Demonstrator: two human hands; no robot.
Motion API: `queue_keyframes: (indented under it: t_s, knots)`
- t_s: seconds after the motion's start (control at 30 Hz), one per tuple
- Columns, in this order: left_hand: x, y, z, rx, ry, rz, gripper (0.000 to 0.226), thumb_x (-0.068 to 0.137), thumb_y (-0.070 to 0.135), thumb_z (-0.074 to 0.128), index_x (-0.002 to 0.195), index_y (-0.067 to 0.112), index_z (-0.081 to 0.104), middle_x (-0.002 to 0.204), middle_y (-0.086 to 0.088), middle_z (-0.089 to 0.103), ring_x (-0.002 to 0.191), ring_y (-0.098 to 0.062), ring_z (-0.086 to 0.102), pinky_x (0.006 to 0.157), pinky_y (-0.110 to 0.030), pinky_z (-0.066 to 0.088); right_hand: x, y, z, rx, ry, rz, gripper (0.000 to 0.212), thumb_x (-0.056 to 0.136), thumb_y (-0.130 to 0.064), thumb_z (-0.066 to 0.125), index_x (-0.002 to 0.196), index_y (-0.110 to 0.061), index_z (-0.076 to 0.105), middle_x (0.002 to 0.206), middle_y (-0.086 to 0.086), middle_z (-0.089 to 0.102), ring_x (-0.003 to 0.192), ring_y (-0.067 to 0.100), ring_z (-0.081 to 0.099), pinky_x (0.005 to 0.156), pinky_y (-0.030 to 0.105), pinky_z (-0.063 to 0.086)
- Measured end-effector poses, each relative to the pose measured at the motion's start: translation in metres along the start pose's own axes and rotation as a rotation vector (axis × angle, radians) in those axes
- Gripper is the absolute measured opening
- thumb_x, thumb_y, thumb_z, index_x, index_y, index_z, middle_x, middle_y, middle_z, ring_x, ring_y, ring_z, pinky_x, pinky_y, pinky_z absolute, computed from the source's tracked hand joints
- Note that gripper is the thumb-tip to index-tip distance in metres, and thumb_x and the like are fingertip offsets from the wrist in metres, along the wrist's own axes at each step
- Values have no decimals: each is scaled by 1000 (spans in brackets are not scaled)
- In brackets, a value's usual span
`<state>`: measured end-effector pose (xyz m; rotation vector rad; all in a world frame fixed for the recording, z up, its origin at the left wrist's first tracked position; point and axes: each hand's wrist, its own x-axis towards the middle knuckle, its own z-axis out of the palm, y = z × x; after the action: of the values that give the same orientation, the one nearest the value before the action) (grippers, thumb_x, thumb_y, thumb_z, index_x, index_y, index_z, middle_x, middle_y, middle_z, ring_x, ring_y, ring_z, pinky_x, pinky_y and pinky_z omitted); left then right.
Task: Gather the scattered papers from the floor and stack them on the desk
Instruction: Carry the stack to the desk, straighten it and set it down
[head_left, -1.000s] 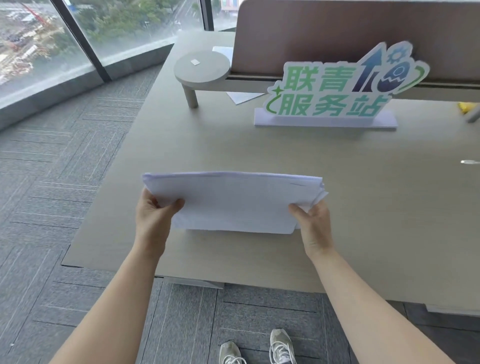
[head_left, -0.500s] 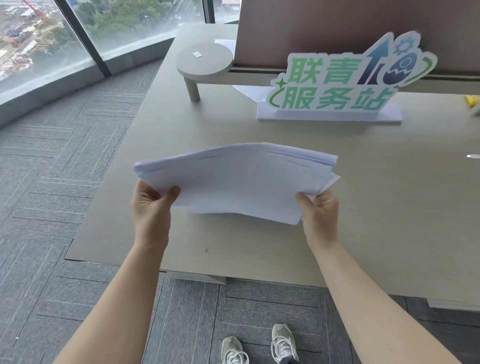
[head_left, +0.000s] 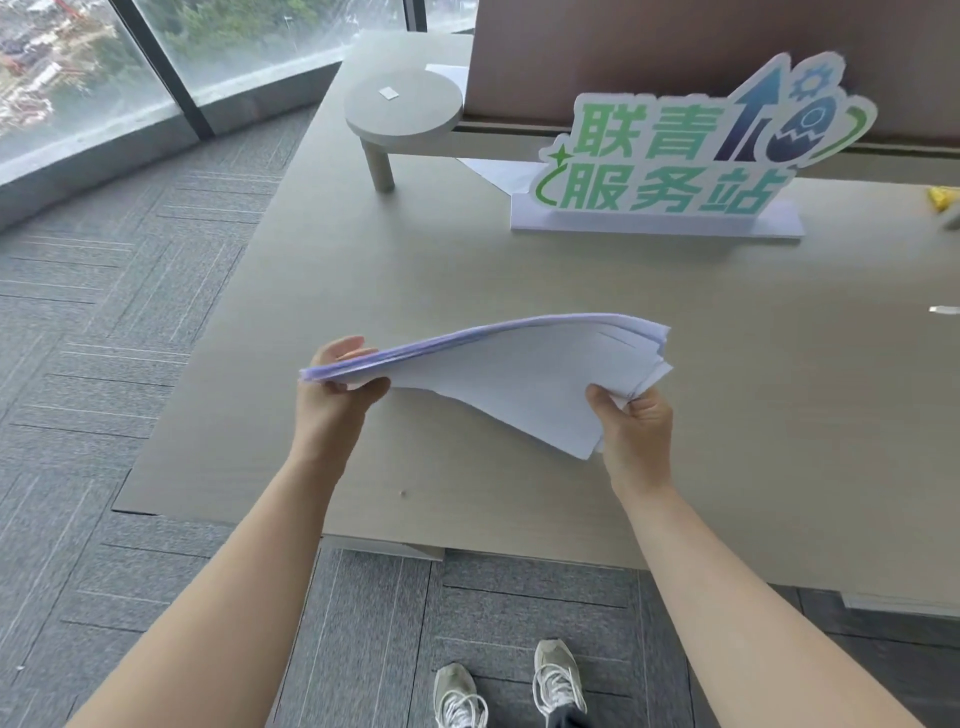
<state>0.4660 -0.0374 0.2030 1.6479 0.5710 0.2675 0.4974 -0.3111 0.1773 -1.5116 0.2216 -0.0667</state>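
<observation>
A stack of white papers hangs in the air above the near part of the light wooden desk. My left hand pinches the stack's left edge, thumb below and fingers above. My right hand grips the right near corner. The stack tilts, left edge flat toward me, near right corner drooping down toward the desk surface. The sheet edges on the right are uneven.
A standing sign with green characters sits at the back of the desk before a brown partition. A round raised shelf stands at back left, a loose white sheet beside it. Grey carpet and windows lie left.
The stack has been lifted and turned from upright, facing me, to nearly flat, with the left edge raised. My left hand shifted to the right and up along with it.
</observation>
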Motion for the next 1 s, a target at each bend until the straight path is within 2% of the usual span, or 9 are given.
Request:
queue_keyframes:
  t_s: [0.07,0.17,0.33,0.43,0.53,0.63,0.7,0.87,1.0]
  knots:
    - [6,-6,0,48,-16,-39,39,81,-5,67,114,15,60,94,6,63,78,1,59,61,-5,43,3,1,-3,-12,-18,15,27,89,4,62,86,-22,70,84,-13,75,84,7,69,78,29,53]
    - [13,-9,3,101,37,-75,18,83,4,70,88,21,66,82,7,64,76,-9,58,68,-19,44,9,2,-4,-38,-24,24,21,88,3,63,91,-17,69,91,-4,73,88,14,69,82,34,54]
    - [20,4,5,25,41,53,23,82,4,69,69,22,61,70,6,62,69,-13,52,64,-26,43,14,-7,-4,-53,5,-75,13,86,-3,65,97,-5,70,90,-2,74,86,14,69,83,38,54]
    - [18,1,4,-61,-1,36,16,73,9,72,74,23,63,73,9,67,67,-9,57,62,-20,47,11,-11,-5,-11,-27,-102,22,87,6,63,93,-14,70,83,-13,75,83,5,69,77,23,53]
    - [8,-18,5,-49,-49,-63,17,66,7,70,77,18,64,73,7,67,68,-8,58,63,-18,47,5,4,-7,-13,-68,-1,31,86,10,61,90,-19,70,81,-16,75,80,3,70,71,19,51]
    - [0,-28,11,-51,-6,-115,24,75,-6,69,73,18,65,68,9,65,69,-10,56,63,-18,45,2,10,-6,3,-50,30,28,86,11,59,89,-15,69,80,-13,74,80,7,69,71,24,51]
    - [1,-26,13,-93,4,-104,23,72,-3,69,73,20,66,64,15,65,65,-5,57,65,-19,46,6,10,-4,29,-1,25,24,82,7,60,89,-15,68,80,-12,72,80,10,67,72,28,51]
    - [-2,-23,13,-127,-4,-98,21,64,5,64,80,18,62,78,2,63,74,-12,57,65,-18,46,-2,11,-1,79,-36,35,25,77,-7,59,100,-13,68,91,-9,74,90,15,68,81,34,50]
    - [-5,-11,7,-237,-3,-16,32,75,-5,66,96,18,60,86,3,68,75,-5,64,68,-18,50,-3,3,-4,121,-39,-102,24,85,-28,67,107,-19,61,106,2,66,101,24,62,89,40,48]
